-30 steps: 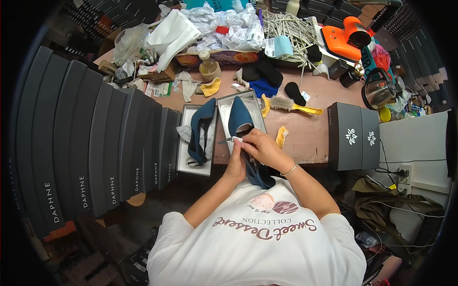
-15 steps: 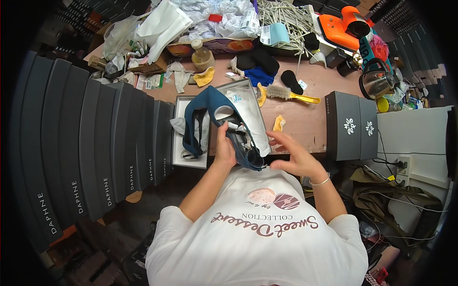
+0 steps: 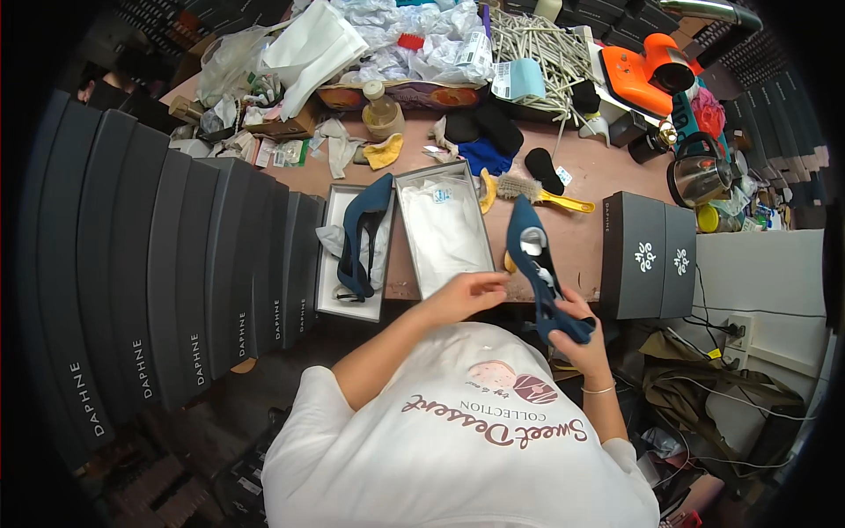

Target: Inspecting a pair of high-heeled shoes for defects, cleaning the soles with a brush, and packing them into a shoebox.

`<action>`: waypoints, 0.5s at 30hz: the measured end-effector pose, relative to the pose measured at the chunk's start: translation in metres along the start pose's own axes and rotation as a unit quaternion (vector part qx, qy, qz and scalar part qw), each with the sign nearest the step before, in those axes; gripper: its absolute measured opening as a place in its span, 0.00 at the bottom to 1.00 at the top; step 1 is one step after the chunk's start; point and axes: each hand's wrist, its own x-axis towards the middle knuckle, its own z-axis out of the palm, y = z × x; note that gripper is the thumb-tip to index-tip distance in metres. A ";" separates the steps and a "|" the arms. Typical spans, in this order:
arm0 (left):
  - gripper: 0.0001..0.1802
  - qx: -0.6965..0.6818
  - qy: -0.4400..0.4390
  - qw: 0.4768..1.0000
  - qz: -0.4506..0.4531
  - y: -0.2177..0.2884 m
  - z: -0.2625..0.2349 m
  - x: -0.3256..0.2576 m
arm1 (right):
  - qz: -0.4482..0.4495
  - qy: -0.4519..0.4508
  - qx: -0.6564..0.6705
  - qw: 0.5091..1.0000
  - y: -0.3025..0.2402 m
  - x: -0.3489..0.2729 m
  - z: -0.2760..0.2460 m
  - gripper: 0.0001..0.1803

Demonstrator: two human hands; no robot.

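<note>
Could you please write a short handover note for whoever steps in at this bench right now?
Right hand: holds a dark blue high-heeled shoe by its heel end, toe pointing away over the table edge, white stuffing showing inside.
Left hand: empty, open, at the near edge of the open shoebox, which holds white tissue only.
The matching blue shoe lies in the box lid to the left.
Done: one shoe laid in the lid, box lined.
Left: the held shoe is not yet in the box; the lid is off.

Blue heel (image 3: 539,268) in rt hand (image 3: 581,339), lt hand (image 3: 462,295) by open box (image 3: 443,231)
</note>
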 end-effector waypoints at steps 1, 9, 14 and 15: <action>0.18 0.238 0.110 0.959 0.107 -0.007 -0.023 -0.004 | 0.031 0.050 0.086 0.995 0.011 -0.009 -0.008 0.27; 0.12 0.589 0.030 0.808 -0.020 -0.011 -0.077 0.028 | 0.043 0.137 0.060 0.988 0.001 -0.018 -0.008 0.24; 0.07 0.662 0.135 0.738 0.001 -0.072 -0.081 0.060 | 0.018 0.123 0.005 0.992 0.011 -0.013 0.000 0.24; 0.07 0.658 0.100 0.745 0.042 -0.061 -0.081 0.057 | 0.024 0.127 0.022 0.991 0.013 -0.015 -0.002 0.24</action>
